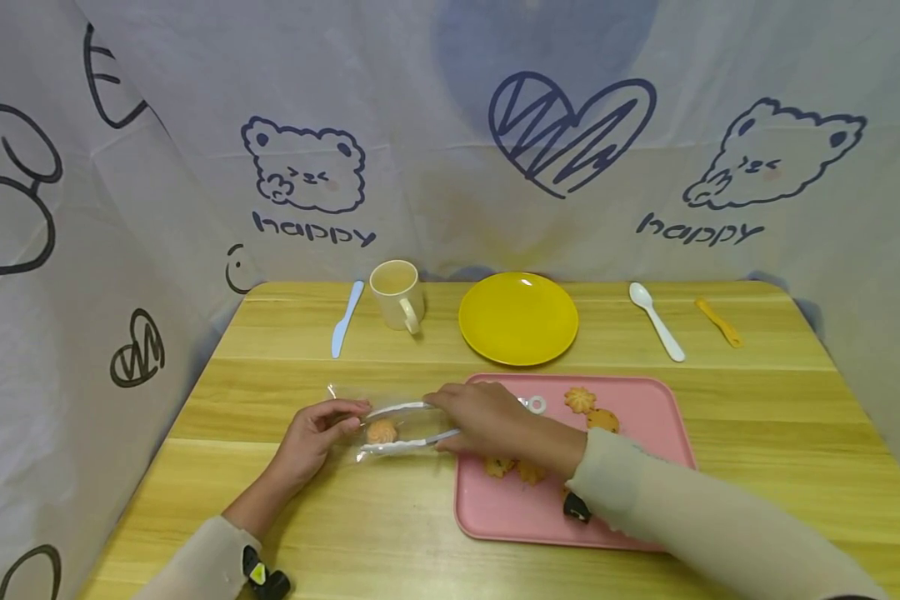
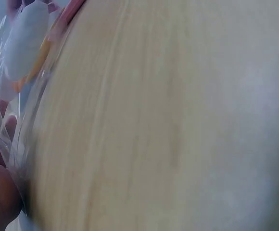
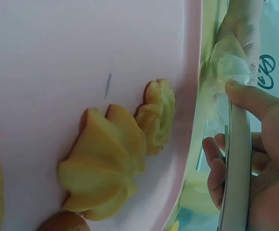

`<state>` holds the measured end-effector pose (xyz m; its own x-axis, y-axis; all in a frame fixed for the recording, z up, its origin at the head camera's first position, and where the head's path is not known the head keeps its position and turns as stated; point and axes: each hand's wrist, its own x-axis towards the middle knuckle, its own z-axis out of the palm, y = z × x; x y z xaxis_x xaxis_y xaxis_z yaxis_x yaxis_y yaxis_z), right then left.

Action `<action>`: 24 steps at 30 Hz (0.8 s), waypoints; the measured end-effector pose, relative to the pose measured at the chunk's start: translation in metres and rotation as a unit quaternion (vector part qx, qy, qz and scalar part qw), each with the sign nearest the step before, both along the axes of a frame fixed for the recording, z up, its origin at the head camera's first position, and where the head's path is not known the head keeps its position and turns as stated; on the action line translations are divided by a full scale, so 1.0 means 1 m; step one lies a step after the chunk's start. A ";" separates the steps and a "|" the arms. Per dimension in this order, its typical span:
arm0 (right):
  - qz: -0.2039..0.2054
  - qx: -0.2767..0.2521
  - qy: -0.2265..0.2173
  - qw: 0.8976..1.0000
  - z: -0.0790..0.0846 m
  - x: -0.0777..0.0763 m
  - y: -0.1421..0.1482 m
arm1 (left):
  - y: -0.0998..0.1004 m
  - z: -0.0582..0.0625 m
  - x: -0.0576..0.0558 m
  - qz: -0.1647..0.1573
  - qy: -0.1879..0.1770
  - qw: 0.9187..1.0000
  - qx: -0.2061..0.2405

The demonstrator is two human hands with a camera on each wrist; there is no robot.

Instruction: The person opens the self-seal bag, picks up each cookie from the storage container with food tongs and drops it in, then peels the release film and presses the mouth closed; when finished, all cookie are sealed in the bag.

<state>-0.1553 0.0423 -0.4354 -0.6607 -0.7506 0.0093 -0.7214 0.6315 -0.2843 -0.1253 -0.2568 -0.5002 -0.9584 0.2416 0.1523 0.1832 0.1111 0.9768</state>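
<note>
My left hand (image 1: 311,437) pinches the edge of a clear plastic bag (image 1: 342,398) between thumb and fingers. Inside the bag lies a swirled cookie (image 1: 382,431), between the spread arms of white tongs (image 1: 401,407). The right hand (image 1: 483,412) grips these tongs from above the pink tray's left edge, its thumb along one arm in the right wrist view. A white ring at the tongs' rear end shows past the hand. In the left wrist view a rounded white tong tip (image 2: 26,43) overlaps the orange-brown cookie through the plastic.
Several cookies, one of them flower-shaped (image 1: 580,400), lie on the pink tray (image 1: 495,525). Behind stand a yellow plate (image 1: 518,318) and a cream mug (image 1: 396,292). A light blue knife (image 1: 347,318), a white spoon (image 1: 657,322) and a small orange utensil (image 1: 717,322) lie along the back.
</note>
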 end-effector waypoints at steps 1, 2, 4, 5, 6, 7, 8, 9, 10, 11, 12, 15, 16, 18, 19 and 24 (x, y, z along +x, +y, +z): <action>0.001 0.002 -0.001 1.000 0.000 0.000 0.000 | 0.000 0.000 0.000 0.000 -0.001 1.000 0.000; 0.001 0.003 -0.003 1.000 -0.001 0.000 0.000 | 0.000 0.000 0.000 0.000 -0.001 1.000 0.000; 0.002 0.005 -0.006 1.000 -0.002 0.000 0.000 | 0.000 0.000 0.000 -0.003 -0.001 1.000 -0.002; 0.003 0.006 -0.008 1.000 -0.003 0.000 0.000 | 0.000 0.001 0.000 -0.003 -0.002 1.000 -0.003; 0.005 0.006 -0.008 1.000 -0.004 0.000 -0.001 | 0.000 0.001 0.000 -0.003 -0.005 1.000 -0.003; 0.004 0.008 -0.007 1.000 -0.004 0.000 -0.001 | 0.000 0.002 0.001 -0.002 -0.007 1.000 -0.003; 0.004 0.008 -0.007 1.000 -0.005 0.001 -0.002 | 0.000 0.002 0.001 -0.003 -0.007 1.000 -0.001; 0.005 0.009 -0.006 1.000 -0.005 0.001 -0.002 | 0.000 0.002 0.001 -0.004 -0.006 1.000 -0.001; 0.005 0.010 -0.005 1.000 -0.005 0.001 -0.003 | 0.000 0.002 0.001 -0.005 -0.006 1.000 0.002; 0.005 0.011 -0.004 1.000 -0.005 0.001 -0.004 | 0.000 0.002 0.001 -0.005 -0.006 1.000 0.006; 0.004 0.013 -0.002 1.000 -0.005 0.001 -0.004 | 0.000 0.001 0.001 -0.006 -0.004 1.000 0.008; 0.005 0.015 0.000 1.000 -0.004 0.001 -0.005 | 0.000 -0.001 0.000 -0.010 0.004 1.000 0.013; 0.004 0.016 0.000 1.000 -0.004 0.001 -0.005 | 0.000 -0.001 0.000 -0.009 0.004 1.000 0.014; 0.005 0.017 0.000 1.000 -0.003 0.002 -0.003 | -0.001 -0.002 0.000 -0.009 0.004 1.000 0.013; 0.005 0.016 -0.001 1.000 -0.002 0.002 -0.002 | -0.001 -0.002 0.000 -0.008 0.003 1.000 0.012; 0.000 0.014 -0.002 1.000 -0.001 0.001 0.005 | 0.000 -0.001 0.001 -0.009 -0.004 1.000 0.010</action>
<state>-0.1547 0.0476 -0.4365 -0.6609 -0.7503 -0.0140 -0.7201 0.6393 -0.2696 -0.1243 -0.2573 -0.5009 -0.9553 0.2551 0.1492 0.1768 0.0889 0.9802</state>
